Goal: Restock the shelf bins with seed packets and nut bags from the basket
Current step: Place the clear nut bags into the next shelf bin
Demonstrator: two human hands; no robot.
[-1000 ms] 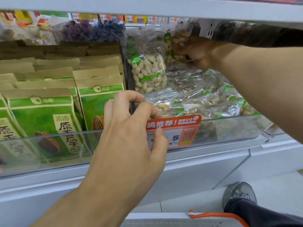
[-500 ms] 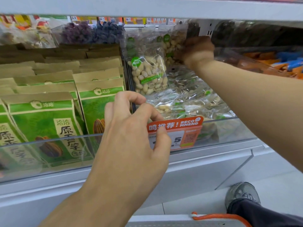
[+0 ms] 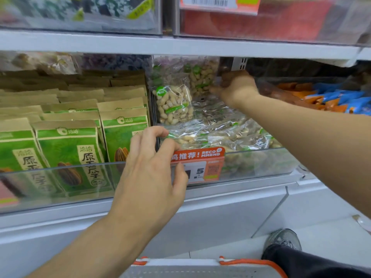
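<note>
My left hand (image 3: 149, 173): fingers bent and spread, hooked over the clear front lip of the nut bin (image 3: 259, 163); thumb lies against the orange price tag (image 3: 197, 164). It holds no packet.

My right hand (image 3: 233, 88): reaches deep into the back of the same bin, fingers curled against an upright peanut bag (image 3: 200, 76) at the rear. Whether it grips or only touches that bag, I cannot tell.

Nut bags: one clear peanut bag (image 3: 173, 105) stands upright on the bin's left, green round label on it; more clear bags (image 3: 218, 133) lie flat in a loose heap toward the front.

Seed packets (image 3: 70, 145): green-and-kraft packets, standing in rows in the bin to the left, packed close; Chinese characters on the front and a sunflower seed picture.

Room: a narrow gap under the upper shelf edge (image 3: 180, 46), where my right forearm passes above the heap.

Writing: the tag reads "RECOMMEND" beside Chinese characters, with a "5" and a QR code below.

Basket (image 3: 202, 267): rim with orange trim at the bottom edge, beside my shoe (image 3: 284, 239).
</note>
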